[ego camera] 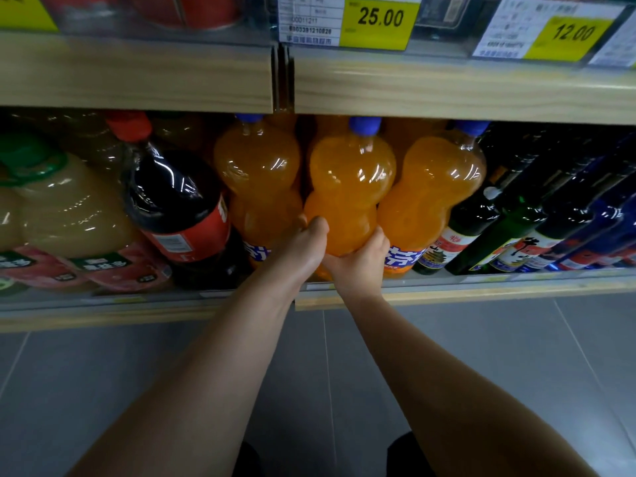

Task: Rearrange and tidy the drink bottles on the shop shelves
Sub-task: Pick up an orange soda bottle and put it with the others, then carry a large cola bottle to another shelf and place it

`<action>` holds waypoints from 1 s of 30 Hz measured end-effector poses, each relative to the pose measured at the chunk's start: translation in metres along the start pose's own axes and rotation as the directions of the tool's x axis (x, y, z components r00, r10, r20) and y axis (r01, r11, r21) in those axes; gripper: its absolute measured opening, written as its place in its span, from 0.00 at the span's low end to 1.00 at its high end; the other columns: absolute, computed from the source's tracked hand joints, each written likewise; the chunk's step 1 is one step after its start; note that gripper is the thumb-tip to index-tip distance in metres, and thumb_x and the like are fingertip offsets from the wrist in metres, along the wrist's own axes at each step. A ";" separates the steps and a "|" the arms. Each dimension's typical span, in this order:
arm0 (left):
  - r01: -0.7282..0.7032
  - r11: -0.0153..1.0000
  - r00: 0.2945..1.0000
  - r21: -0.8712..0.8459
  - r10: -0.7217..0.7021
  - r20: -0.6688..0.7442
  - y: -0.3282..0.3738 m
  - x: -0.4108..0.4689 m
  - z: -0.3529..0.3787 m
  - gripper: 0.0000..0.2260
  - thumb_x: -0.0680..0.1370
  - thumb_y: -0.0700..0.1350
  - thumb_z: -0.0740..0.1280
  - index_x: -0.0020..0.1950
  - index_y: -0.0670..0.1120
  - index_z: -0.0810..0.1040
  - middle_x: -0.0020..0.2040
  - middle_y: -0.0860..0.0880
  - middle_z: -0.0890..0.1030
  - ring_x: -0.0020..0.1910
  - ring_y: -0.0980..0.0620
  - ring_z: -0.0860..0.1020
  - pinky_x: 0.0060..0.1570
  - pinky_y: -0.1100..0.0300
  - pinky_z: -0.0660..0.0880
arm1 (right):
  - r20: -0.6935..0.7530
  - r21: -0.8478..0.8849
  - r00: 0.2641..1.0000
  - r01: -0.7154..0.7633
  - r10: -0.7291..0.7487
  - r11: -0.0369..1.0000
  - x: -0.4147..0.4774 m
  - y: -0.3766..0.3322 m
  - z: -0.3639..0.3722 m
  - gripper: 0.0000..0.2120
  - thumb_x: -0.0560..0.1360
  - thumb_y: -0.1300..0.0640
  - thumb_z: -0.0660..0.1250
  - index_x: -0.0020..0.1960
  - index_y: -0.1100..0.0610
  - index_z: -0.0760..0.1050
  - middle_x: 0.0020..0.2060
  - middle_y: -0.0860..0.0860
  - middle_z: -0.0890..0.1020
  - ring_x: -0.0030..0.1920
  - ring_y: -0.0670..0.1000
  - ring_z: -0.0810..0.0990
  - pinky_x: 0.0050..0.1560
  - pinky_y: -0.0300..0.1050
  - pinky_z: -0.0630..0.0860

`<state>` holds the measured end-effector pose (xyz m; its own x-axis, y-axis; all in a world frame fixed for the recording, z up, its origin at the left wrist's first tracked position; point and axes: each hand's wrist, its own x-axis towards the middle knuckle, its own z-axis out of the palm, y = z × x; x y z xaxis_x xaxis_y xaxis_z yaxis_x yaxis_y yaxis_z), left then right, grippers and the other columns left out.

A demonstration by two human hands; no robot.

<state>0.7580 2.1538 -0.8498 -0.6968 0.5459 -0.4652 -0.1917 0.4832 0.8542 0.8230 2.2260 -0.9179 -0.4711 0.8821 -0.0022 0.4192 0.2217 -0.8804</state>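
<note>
Middle orange bottle [347, 187]: in the front row of the lower shelf [481, 290], blue cap up, flanked by two bottles of the same orange drink.
Left hand [306, 242]: wrapped round the left side of that bottle's lower body, fingers reaching behind it and out of sight.
Right hand [361, 266]: cupped round the bottle's lower right, thumb lying up its side; together the hands cover its label.
Bottle against the grip: the waist and bulging top rise clear above both hands; the base is hidden, so whether it rests on the shelf I cannot tell.
Left neighbour [258, 173]: just beside the left hand.
Right neighbour [437, 187]: touching the held bottle.
Cola bottle [175, 201]: further left, leaning.
Dark glass bottles [516, 228]: at the right.
</note>
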 end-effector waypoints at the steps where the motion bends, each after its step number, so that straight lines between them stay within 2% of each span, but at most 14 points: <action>1: 0.010 1.000 1.000 -0.004 -0.010 0.006 0.000 -0.001 0.001 0.08 0.78 0.51 0.55 0.40 0.53 0.66 0.42 0.51 0.71 0.51 0.46 0.73 0.60 0.41 0.70 | 0.005 -0.012 1.000 -0.003 0.003 1.000 0.000 0.001 -0.001 0.52 0.59 0.50 0.82 0.72 0.63 0.56 0.66 0.60 0.65 0.66 0.61 0.66 0.64 0.55 0.68; 6: 0.026 0.999 1.000 -0.044 -0.026 -0.001 -0.001 0.001 0.001 0.08 0.78 0.52 0.55 0.40 0.54 0.66 0.42 0.52 0.71 0.53 0.44 0.75 0.62 0.41 0.70 | 0.107 -0.100 0.994 0.003 0.008 0.995 0.003 0.001 -0.012 0.48 0.63 0.49 0.79 0.72 0.63 0.56 0.67 0.61 0.65 0.67 0.62 0.65 0.63 0.53 0.66; 9: -0.009 0.999 1.000 -0.038 0.009 -0.010 -0.001 0.001 0.004 0.07 0.78 0.52 0.55 0.50 0.52 0.68 0.50 0.49 0.72 0.56 0.43 0.75 0.61 0.40 0.71 | 0.179 -0.174 0.984 0.014 0.018 0.985 0.004 -0.002 -0.022 0.45 0.68 0.47 0.75 0.73 0.63 0.55 0.68 0.61 0.65 0.67 0.63 0.66 0.62 0.54 0.68; 11: -0.016 0.999 1.000 -0.041 0.016 -0.005 0.002 -0.001 0.005 0.09 0.77 0.53 0.55 0.54 0.51 0.67 0.54 0.47 0.71 0.58 0.42 0.74 0.61 0.40 0.70 | 0.197 -0.217 0.980 0.016 0.028 0.976 0.005 -0.004 -0.029 0.38 0.70 0.49 0.72 0.71 0.65 0.58 0.65 0.62 0.67 0.65 0.64 0.68 0.59 0.54 0.69; 14: -0.007 0.999 1.000 -0.036 0.008 0.009 0.006 -0.008 0.003 0.06 0.77 0.53 0.55 0.48 0.53 0.68 0.54 0.48 0.71 0.60 0.42 0.74 0.62 0.40 0.70 | 0.217 -0.262 0.975 0.024 0.034 0.965 0.002 -0.009 -0.040 0.29 0.72 0.49 0.69 0.64 0.65 0.64 0.61 0.62 0.71 0.60 0.64 0.72 0.54 0.53 0.70; 17: 0.018 1.000 1.000 -0.011 -0.018 0.000 0.005 -0.014 -0.004 0.08 0.79 0.53 0.54 0.54 0.53 0.67 0.53 0.49 0.73 0.60 0.44 0.74 0.63 0.42 0.69 | 0.244 -0.311 0.970 0.067 0.012 0.948 -0.003 -0.014 -0.049 0.24 0.72 0.47 0.69 0.58 0.61 0.68 0.53 0.59 0.77 0.54 0.61 0.77 0.46 0.49 0.70; 20: 0.002 1.000 0.998 -0.014 -0.003 -0.058 0.012 -0.025 -0.017 0.06 0.80 0.51 0.55 0.48 0.53 0.70 0.45 0.53 0.73 0.54 0.47 0.75 0.58 0.50 0.70 | 0.320 -0.264 0.940 0.207 -0.117 0.942 -0.008 -0.024 -0.054 0.17 0.72 0.48 0.70 0.53 0.57 0.70 0.41 0.52 0.78 0.43 0.56 0.78 0.38 0.44 0.67; 22: -0.012 0.999 0.993 -0.050 0.006 -0.114 0.015 -0.035 -0.024 0.09 0.80 0.50 0.56 0.57 0.50 0.73 0.51 0.52 0.76 0.53 0.51 0.76 0.55 0.54 0.71 | 0.362 -0.202 0.914 0.268 -0.183 0.942 -0.011 -0.033 -0.052 0.15 0.72 0.49 0.71 0.51 0.56 0.69 0.38 0.49 0.76 0.39 0.53 0.76 0.35 0.44 0.68; 24: -0.030 0.995 0.982 -0.099 0.011 -0.186 0.016 -0.047 -0.032 0.13 0.81 0.49 0.57 0.63 0.47 0.72 0.54 0.52 0.78 0.51 0.53 0.77 0.53 0.56 0.72 | 0.416 -0.127 0.887 0.273 -0.198 0.954 -0.015 -0.042 -0.046 0.14 0.73 0.49 0.70 0.51 0.55 0.70 0.40 0.50 0.78 0.40 0.52 0.78 0.37 0.46 0.73; 27: -0.075 0.989 0.960 -0.125 0.038 -0.276 0.013 -0.065 -0.047 0.11 0.80 0.48 0.59 0.59 0.47 0.74 0.50 0.54 0.80 0.47 0.58 0.78 0.45 0.60 0.72 | 0.499 -0.026 0.836 0.277 -0.227 0.961 -0.023 -0.048 -0.037 0.13 0.74 0.51 0.70 0.52 0.58 0.72 0.42 0.52 0.80 0.43 0.54 0.79 0.42 0.49 0.76; 29: -0.103 0.982 0.946 -0.156 0.049 -0.321 0.007 -0.074 -0.057 0.10 0.78 0.49 0.61 0.57 0.48 0.75 0.50 0.55 0.81 0.48 0.58 0.79 0.45 0.59 0.72 | 0.552 0.008 0.799 0.282 -0.240 0.959 -0.027 -0.049 -0.035 0.07 0.74 0.52 0.70 0.45 0.52 0.72 0.38 0.49 0.78 0.41 0.52 0.77 0.40 0.46 0.72; 30: -0.116 0.979 0.936 -0.167 0.051 -0.347 0.002 -0.078 -0.062 0.08 0.77 0.49 0.62 0.55 0.49 0.75 0.50 0.54 0.82 0.48 0.58 0.80 0.45 0.58 0.72 | 0.579 0.012 0.777 0.295 -0.247 0.956 -0.030 -0.049 -0.034 0.08 0.73 0.52 0.70 0.41 0.48 0.71 0.35 0.46 0.76 0.39 0.50 0.76 0.39 0.45 0.70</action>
<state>0.7689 2.0703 -0.7972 -0.9024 0.2982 -0.3111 -0.2226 0.2956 0.9290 0.8425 2.2030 -0.8583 -0.9188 0.3904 -0.0585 0.2523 0.4668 -0.8476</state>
